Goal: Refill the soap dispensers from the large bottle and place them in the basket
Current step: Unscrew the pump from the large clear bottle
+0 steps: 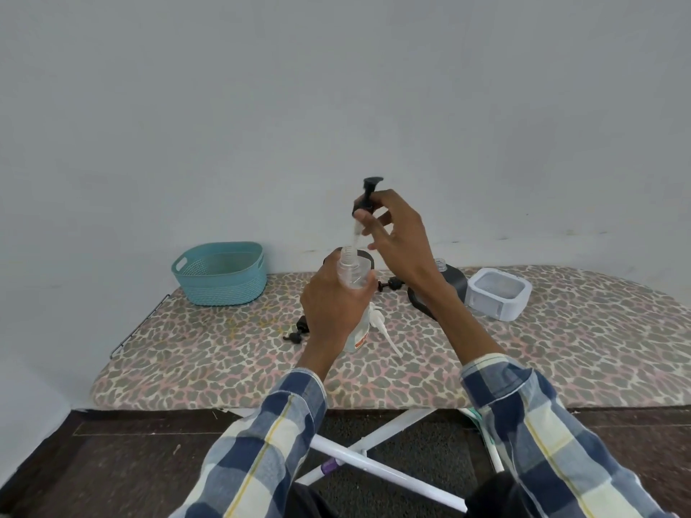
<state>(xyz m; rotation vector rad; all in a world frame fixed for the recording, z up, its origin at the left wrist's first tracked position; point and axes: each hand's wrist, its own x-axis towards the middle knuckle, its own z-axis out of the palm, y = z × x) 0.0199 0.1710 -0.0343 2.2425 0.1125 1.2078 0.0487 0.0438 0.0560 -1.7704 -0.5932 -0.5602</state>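
Left hand (332, 304) grips clear plastic dispenser bottle (351, 278), neck open. Right hand (396, 241) pinches black pump head (368, 196), tube just above neck.

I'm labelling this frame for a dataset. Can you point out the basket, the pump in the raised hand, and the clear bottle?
basket (209, 284), head view, on its front wall.
pump (368, 192), head view, on its black stem.
clear bottle (349, 269), head view, on its shoulder below the open neck.

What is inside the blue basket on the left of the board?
The blue basket shows only its own perforated inner wall; no dispenser is visible in it. Its floor near the front is hidden by the front rim, so something low there cannot be ruled out.
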